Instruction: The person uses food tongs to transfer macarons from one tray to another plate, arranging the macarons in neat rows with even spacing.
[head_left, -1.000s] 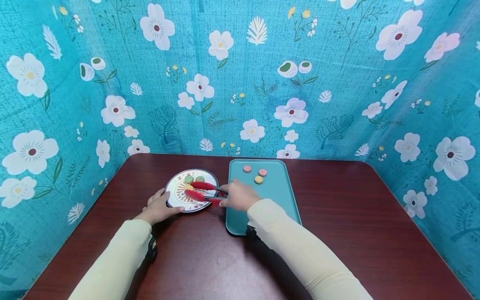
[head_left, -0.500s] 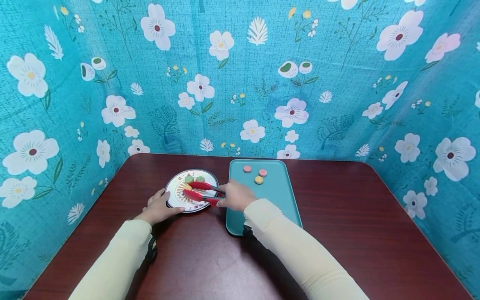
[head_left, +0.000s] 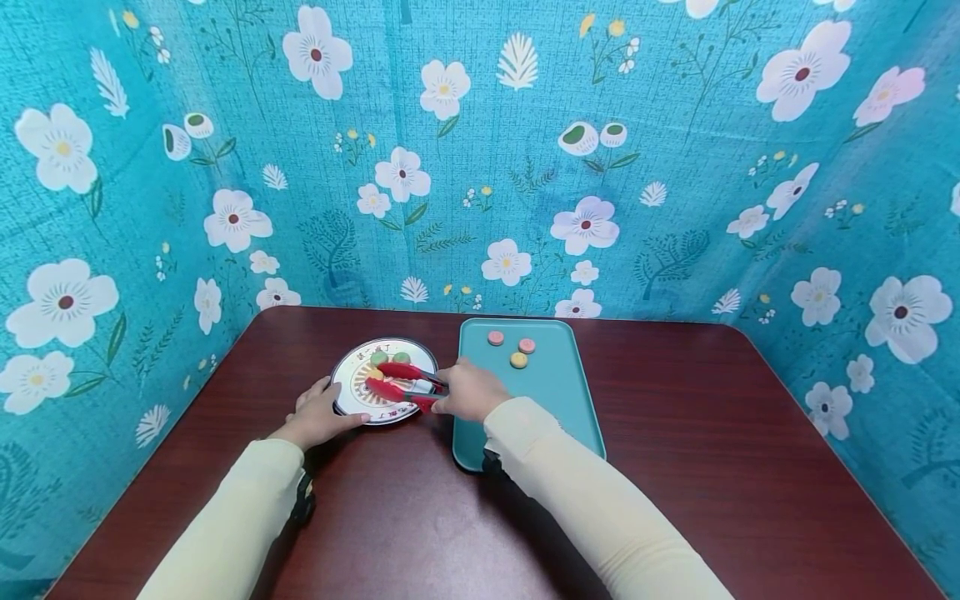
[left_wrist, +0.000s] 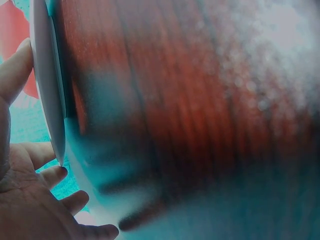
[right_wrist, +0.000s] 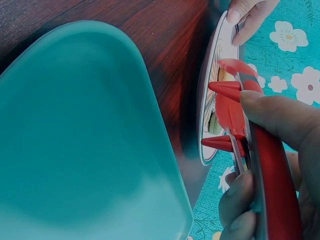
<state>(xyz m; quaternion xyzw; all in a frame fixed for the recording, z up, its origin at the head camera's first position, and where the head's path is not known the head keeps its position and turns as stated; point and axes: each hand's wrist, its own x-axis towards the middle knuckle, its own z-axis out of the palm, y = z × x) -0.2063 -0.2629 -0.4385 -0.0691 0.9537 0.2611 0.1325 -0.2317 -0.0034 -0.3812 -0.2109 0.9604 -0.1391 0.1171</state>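
Note:
My left hand (head_left: 317, 414) holds the rim of a round white plate (head_left: 352, 400) with a patterned border, thumb and fingers spread along its edge. My right hand (head_left: 472, 390) grips red-tipped tongs (right_wrist: 274, 175) with metal arms. The tongs' red heads reach over the plate, spread apart, around a yellow macaron (head_left: 374, 374) partly hidden by them. Whether they touch it I cannot tell. Two green macarons (head_left: 378, 358) lie on the plate behind the tongs. In the left wrist view the plate (left_wrist: 47, 80) appears edge-on, with the thumb and fingertips at its rim.
A teal tray (head_left: 562, 392) lies right of the plate, under my right forearm. Toward its far end sit two pink macarons (head_left: 496, 337) and a yellow macaron (head_left: 518, 360). The dark wooden table (head_left: 690, 400) backs onto a blue floral cloth (head_left: 480, 167).
My right hand and the tongs have moved slightly left, farther over the plate, then stay nearly still. The left hand and plate hold their place.

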